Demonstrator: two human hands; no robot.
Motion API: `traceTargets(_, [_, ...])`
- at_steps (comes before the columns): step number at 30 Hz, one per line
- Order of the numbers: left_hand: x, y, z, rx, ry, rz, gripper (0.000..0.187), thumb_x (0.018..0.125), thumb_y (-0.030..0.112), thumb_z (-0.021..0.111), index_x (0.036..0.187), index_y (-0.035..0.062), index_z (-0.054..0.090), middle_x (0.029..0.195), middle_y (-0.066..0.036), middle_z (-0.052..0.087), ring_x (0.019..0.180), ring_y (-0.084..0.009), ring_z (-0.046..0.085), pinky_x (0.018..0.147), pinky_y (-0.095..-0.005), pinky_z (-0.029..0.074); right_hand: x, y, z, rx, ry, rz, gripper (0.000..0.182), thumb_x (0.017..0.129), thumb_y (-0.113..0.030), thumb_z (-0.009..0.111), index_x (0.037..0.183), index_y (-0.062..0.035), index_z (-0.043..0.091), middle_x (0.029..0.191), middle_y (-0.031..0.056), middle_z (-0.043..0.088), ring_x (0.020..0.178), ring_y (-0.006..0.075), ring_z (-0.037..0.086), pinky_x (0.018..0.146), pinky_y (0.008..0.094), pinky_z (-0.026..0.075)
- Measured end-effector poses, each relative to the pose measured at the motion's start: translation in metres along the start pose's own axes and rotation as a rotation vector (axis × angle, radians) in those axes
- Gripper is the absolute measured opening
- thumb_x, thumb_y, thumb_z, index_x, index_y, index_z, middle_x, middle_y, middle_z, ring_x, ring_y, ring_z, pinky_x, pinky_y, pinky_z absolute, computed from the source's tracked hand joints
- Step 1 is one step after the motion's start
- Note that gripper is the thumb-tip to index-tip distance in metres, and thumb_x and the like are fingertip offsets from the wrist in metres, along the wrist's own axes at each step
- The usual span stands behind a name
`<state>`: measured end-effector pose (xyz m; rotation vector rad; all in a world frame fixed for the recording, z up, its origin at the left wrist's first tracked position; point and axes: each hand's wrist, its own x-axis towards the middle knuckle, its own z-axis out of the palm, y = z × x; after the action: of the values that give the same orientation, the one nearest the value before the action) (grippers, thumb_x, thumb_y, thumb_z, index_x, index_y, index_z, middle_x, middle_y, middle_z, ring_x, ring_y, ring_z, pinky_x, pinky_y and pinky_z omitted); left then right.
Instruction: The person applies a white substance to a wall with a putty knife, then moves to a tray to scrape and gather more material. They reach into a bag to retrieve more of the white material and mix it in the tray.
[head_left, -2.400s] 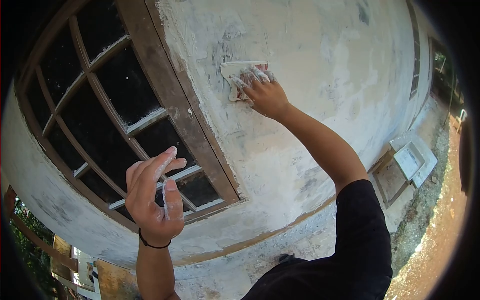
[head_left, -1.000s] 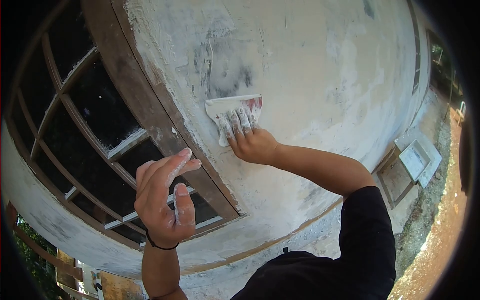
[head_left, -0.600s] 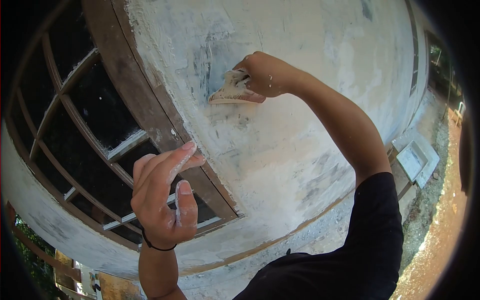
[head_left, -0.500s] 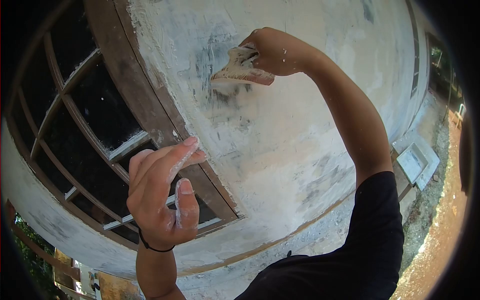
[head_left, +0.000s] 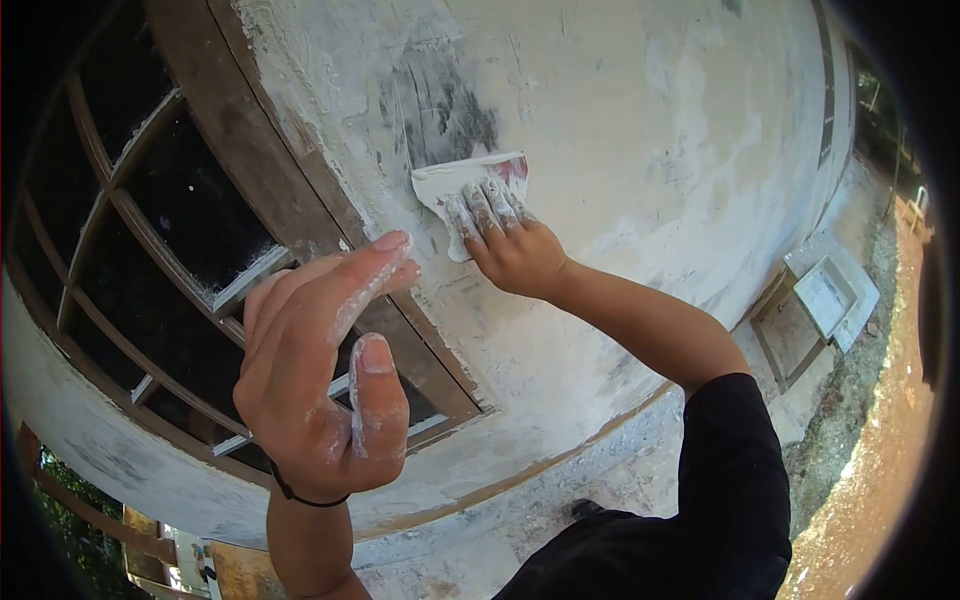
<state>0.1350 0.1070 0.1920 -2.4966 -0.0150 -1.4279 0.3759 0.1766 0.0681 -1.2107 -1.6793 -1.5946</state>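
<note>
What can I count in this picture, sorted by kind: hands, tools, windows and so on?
Hands: 2, the left hand raised free and the right hand pressing the tool.
Scrapers: 1, a flat scraper smeared white, against the wall.
Windows: 1, a brown-framed window with dark panes.
Wristbands: 1, a black wristband on the left wrist.
Total: 5.

Window frame (head_left: 270,170): brown wood, weathered, set left in the plastered wall (head_left: 640,130). Dark glass panes (head_left: 190,210) inside it, split by pale-edged muntins. Right of the frame, a dark scraped patch (head_left: 445,105) on the plaster. Far right of the frame, low against the wall, a white basin-like slab (head_left: 825,295) lies beside reddish bare ground (head_left: 890,420). Below the frame, rough concrete footing (head_left: 560,480).
</note>
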Motion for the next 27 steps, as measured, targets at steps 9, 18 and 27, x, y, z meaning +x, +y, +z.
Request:
traceTargets(9, [0.017,-0.003,0.004,0.022,-0.058,0.065,0.034,0.085,0.016,0.042,0.111,-0.0037,0.053,0.101,-0.021,0.062,0.092,-0.0287,0.063,0.086,-0.0405,0.046,0.061,0.049,-0.071,0.521,-0.748,0.171,0.026,0.074,-0.004,0.052,0.097,-0.0075,0.064,0.084,0.0140,0.063,0.077,0.0305,0.063,0.065,0.0398,0.051])
traceTargets(18, [0.040,-0.025,0.016,0.075,-0.080,0.056,0.034,0.085,0.012,0.042,0.112,-0.0037,0.054,0.109,-0.020,0.059,0.096,-0.0281,0.061,0.090,-0.0396,0.043,0.166,0.153,-0.110,0.827,-0.644,0.438,0.016,0.068,-0.006,0.055,0.078,-0.0034,0.068,0.068,0.0160,0.065,0.057,0.0252,0.059,0.060,0.0348,0.046])
traceTargets(27, [0.021,-0.049,0.034,0.082,0.015,-0.035,0.030,0.082,0.011,0.045,0.102,-0.0047,0.059,0.093,-0.017,0.065,0.088,-0.0275,0.062,0.082,-0.0359,0.045,0.052,0.035,0.007,0.050,-0.119,0.039,0.039,0.068,-0.010,0.054,0.102,0.0084,0.058,0.098,0.0298,0.059,0.065,0.0281,0.063,0.059,0.0365,0.054])
